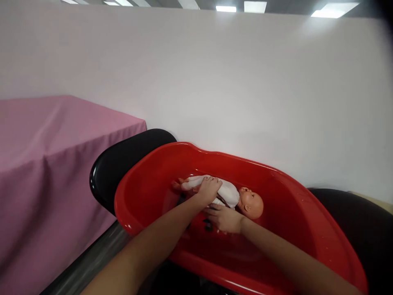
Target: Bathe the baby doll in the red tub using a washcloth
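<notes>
A baby doll (pixel 252 203) in white clothing (pixel 229 193) lies on its side in a red tub (pixel 147 168), in what looks like shallow water. Its head points right and its bare feet point left. My left hand (pixel 210 189) rests over the doll's middle, fingers curled onto the white cloth. Lower and closer to me, my right hand (pixel 226 219) lies against the doll's near side below its chest, its fingers stretched out to the left and partly spread. The hands hide part of the doll's torso and arms.
Black rounded supports (pixel 119 164) flank the tub on the left and right. A pink cloth (pixel 61 135) drapes a table at the left. Behind the tub rises a white wall (pixel 233 82). Small dark patches (pixel 208 224) show on the tub's floor near my right hand.
</notes>
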The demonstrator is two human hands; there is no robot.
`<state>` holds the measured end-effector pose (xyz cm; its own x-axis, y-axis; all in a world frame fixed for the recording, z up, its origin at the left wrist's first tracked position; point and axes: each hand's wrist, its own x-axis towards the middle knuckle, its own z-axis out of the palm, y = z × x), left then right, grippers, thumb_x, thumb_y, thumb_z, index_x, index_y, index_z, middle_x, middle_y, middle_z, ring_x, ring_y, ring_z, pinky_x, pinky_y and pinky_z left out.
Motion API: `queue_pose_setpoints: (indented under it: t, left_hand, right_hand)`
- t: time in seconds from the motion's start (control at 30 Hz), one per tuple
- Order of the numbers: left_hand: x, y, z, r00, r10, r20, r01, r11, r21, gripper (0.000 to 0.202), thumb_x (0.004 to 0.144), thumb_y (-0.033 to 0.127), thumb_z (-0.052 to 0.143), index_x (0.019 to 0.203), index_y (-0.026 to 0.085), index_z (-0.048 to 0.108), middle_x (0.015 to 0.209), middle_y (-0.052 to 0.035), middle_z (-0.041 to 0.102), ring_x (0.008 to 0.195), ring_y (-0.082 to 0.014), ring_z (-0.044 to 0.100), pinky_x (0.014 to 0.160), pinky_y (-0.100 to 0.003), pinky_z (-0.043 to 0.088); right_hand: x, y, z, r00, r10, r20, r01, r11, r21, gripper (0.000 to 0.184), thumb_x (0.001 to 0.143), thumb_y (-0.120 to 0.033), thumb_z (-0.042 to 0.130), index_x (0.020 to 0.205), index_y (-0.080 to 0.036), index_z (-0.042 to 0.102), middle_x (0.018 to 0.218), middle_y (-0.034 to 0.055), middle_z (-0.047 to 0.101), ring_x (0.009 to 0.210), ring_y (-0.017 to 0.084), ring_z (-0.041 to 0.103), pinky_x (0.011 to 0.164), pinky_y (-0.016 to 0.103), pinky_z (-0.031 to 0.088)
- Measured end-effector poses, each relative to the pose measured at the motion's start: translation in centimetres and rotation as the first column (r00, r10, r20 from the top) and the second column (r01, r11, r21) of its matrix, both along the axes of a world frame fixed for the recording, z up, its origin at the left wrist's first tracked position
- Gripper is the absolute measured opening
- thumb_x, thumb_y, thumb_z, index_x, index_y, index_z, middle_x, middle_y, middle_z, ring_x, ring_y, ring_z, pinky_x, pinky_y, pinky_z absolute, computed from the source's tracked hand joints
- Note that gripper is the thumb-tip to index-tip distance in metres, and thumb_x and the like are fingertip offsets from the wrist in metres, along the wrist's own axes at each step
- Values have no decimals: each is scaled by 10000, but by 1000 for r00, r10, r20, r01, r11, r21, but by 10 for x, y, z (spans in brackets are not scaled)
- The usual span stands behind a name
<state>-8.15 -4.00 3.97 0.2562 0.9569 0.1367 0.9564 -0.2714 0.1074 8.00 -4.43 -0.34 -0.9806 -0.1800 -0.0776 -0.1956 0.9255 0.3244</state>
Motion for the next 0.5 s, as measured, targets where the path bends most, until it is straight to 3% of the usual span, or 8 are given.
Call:
queue_pose_setpoints:
  t: [0.07,0.13,0.2,0.27,0.33,0.4,0.5]
  left_hand:
    - [-1,0,-4,1000,-10,-16,10,1000,-13,269,1088,138,524,1269,137,722,1324,-131,733,1241,-337,657,1049,-485,483]
    - [-3,-2,-14,1000,-15,-24,15,1000,12,251,1111,169,511,1256,145,715,1321,-127,726,1234,-333,648,1043,-470,476]
    - [-4,-4,-25,999,-23,-35,25,998,60,272,1134,193,483,1289,154,702,1329,-131,719,1235,-339,636,1046,-478,468]
    - [-4,-5,-35,998,-26,-50,31,995,93,315,1132,177,475,1376,151,672,1348,-149,709,1244,-355,626,1054,-503,461]
    - [-3,-7,-40,998,-42,-56,47,996,80,354,1114,143,487,1430,140,648,1354,-164,705,1248,-362,625,1069,-525,455]
    - [-1,-9,-40,997,-58,-43,60,996,60,352,1103,139,503,1423,133,649,1347,-169,706,1242,-360,631,1083,-536,455]
    - [2,-11,-34,999,-48,-18,49,996,70,321,1109,156,501,1390,128,654,1321,-157,707,1238,-355,639,1084,-547,475]
  right_hand:
    - [-15,24,-31,980,-183,72,183,983,4,367,967,-35,576,1188,-166,838,1323,79,818,1438,263,643,1277,383,463]
    - [-20,33,-55,931,-352,93,350,936,37,472,918,6,526,1279,-94,813,1357,149,798,1437,299,652,1298,411,442]
    - [-14,33,-71,898,-431,90,427,902,61,547,906,8,478,1380,1,751,1432,243,740,1472,346,626,1320,445,417]
    - [3,28,-79,890,-451,65,449,892,49,604,906,-5,427,1433,17,720,1496,283,686,1498,367,605,1322,459,423]
    - [29,24,-84,879,-477,29,477,879,-5,655,897,-19,393,1456,-54,734,1524,257,677,1498,359,610,1304,457,454]
    - [55,22,-86,874,-486,1,484,871,-86,673,890,-35,394,1448,-122,760,1503,225,702,1481,352,627,1287,449,479]
    - [77,20,-88,883,-469,-14,465,879,-107,634,892,-38,420,1404,-108,787,1447,240,733,1445,376,657,1277,470,500]
